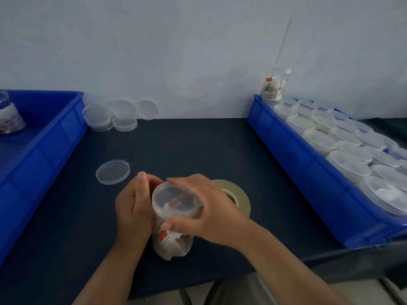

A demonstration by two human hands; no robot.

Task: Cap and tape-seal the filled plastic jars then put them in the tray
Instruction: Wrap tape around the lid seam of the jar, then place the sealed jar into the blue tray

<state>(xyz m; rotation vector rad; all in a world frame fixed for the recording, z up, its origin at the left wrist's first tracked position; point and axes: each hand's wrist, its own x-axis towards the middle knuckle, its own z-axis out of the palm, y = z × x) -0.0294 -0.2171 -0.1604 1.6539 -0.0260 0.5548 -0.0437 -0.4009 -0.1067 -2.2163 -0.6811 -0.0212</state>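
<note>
The person is holding a filled plastic jar [174,243] upright on the dark table [198,146], close to the near edge and roughly midway between two blue trays. The left hand [134,205] is curling around the jar's left side and gripping it, with the forearm reaching in from the near edge. One fingertip is standing up beside the far-left rim. The right hand [204,208] is arching over the clear lid [171,201] sitting on the jar's mouth. Its fingers are wrapping the far and right rim and its thumb is pressing the near side just under the lid, so it is clasping the jar's top. A roll of tape [240,194] is lying flat just behind the right hand, partly hidden by it. A loose lid [112,172] is lying to the far left of the hands. The left tray [55,142] is holding one jar [10,115], while the right tray [308,172] is packed with lidded jars [321,139].
</note>
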